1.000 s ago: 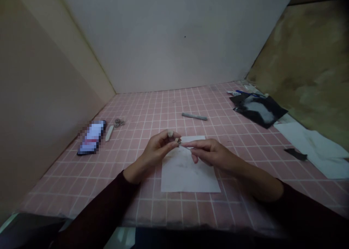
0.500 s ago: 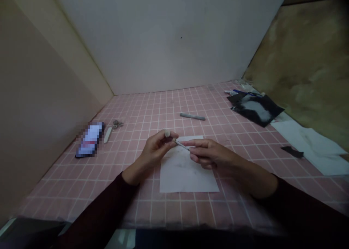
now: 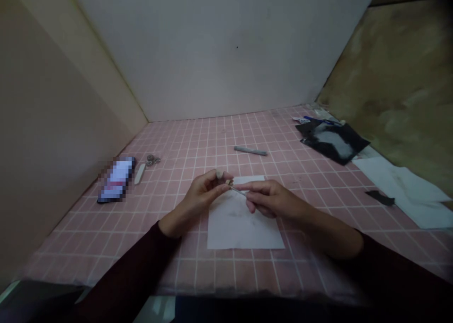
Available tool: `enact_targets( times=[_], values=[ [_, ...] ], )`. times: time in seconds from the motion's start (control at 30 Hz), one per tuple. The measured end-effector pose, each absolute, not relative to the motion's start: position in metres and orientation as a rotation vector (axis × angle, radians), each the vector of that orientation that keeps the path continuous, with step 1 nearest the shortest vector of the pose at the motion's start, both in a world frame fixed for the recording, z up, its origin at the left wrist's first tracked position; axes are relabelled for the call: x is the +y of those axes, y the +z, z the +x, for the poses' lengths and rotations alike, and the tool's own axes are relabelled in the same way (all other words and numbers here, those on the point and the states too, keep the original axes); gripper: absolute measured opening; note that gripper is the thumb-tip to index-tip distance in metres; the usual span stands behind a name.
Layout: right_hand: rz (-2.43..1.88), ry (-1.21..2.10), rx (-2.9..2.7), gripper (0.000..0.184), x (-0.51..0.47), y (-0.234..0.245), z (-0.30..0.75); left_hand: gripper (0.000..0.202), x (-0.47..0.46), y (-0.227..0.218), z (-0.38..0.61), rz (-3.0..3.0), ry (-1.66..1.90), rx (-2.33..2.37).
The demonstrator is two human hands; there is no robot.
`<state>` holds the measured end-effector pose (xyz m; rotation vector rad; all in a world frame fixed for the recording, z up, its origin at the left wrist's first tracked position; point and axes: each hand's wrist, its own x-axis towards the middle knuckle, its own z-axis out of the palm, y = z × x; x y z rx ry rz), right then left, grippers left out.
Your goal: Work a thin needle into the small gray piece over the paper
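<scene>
My left hand (image 3: 203,198) and my right hand (image 3: 269,198) meet in the middle, above a sheet of white paper (image 3: 244,226) lying on the table. Between their fingertips is a thin pale stick (image 3: 238,190). Its near end is pinched by my left fingers, and its other end passes under my right index finger. Most of its length is hidden by my fingers. Neither hand appears to touch the paper. Dark maroon sleeves cover both forearms.
The pink grid-tiled table (image 3: 184,261) is walled on three sides. A grey stick (image 3: 250,150) lies at the back. On the left are a blurred phone (image 3: 116,179), a white strip (image 3: 140,173) and small scissors (image 3: 152,160). On the right are a black-and-white bag (image 3: 332,141) and white sheets (image 3: 399,191).
My hands have drawn slightly closer, and my right fingers now cover more of the stick than half a second ago. The view has shifted slightly. The paper and table objects stay in place.
</scene>
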<state>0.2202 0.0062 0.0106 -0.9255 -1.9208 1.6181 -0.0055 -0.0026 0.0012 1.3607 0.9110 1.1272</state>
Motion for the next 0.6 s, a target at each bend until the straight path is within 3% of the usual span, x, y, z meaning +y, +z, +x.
enact_targets(
  times=[0.07, 0.13, 0.23, 0.33, 0.4, 0.47, 0.6],
  values=[
    [-0.934, 1.885, -1.761, 0.049, 0.010, 0.012, 0.222, 0.022, -0.005, 0.004, -0.005, 1.398, 1.167, 0.903],
    [-0.914, 1.845, -1.799, 0.047, 0.011, 0.011, 0.223, 0.022, -0.005, 0.004, -0.006, 1.398, 1.164, 0.894],
    [-0.886, 1.291, -2.101, 0.041, 0.007, 0.007, 0.222, 0.024, -0.003, 0.001, -0.006, 1.351, 1.108, 0.918],
    [-0.988, 0.691, -2.326, 0.049, -0.001, 0.003, 0.219, 0.023, 0.001, -0.002, -0.007, 1.319, 1.073, 0.969],
    [-1.030, 0.592, -2.359, 0.053, -0.004, 0.002, 0.217, 0.022, 0.002, -0.003, -0.007, 1.312, 1.070, 0.987],
    [-0.984, 0.807, -2.288, 0.049, -0.003, 0.003, 0.216, 0.022, 0.001, -0.003, -0.006, 1.302, 1.071, 0.977],
    [-0.926, 1.654, -1.910, 0.045, 0.007, 0.010, 0.220, 0.022, -0.002, 0.001, -0.005, 1.377, 1.127, 0.918]
  ],
)
